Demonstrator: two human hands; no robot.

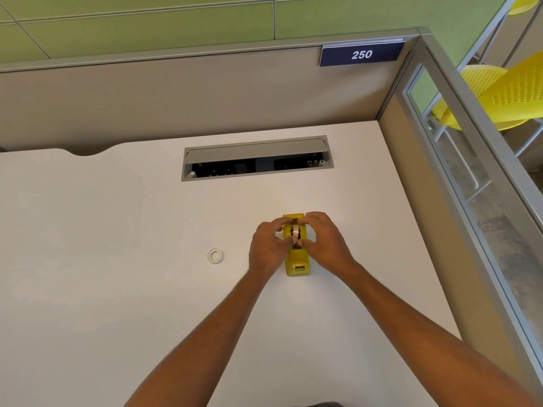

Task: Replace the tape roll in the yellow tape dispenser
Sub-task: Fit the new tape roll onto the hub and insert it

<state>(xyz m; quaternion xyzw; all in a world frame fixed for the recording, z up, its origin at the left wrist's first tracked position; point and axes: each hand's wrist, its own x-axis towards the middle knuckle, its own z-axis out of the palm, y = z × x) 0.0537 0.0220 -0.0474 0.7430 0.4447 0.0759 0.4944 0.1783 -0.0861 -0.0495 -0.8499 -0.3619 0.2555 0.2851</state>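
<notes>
On the white surface [117, 289], right of centre, the yellow tape dispenser [297, 262] stands lengthwise, its middle covered by two hands. The left hand [269, 249] and right hand [327, 243] close in from either side, fingertips pinching the tape roll [295, 232] that sits upright in the dispenser's well; only a sliver of the roll shows between them. To the left, apart, lies a small white ring [215, 256], too small to tell whether core or tape.
</notes>
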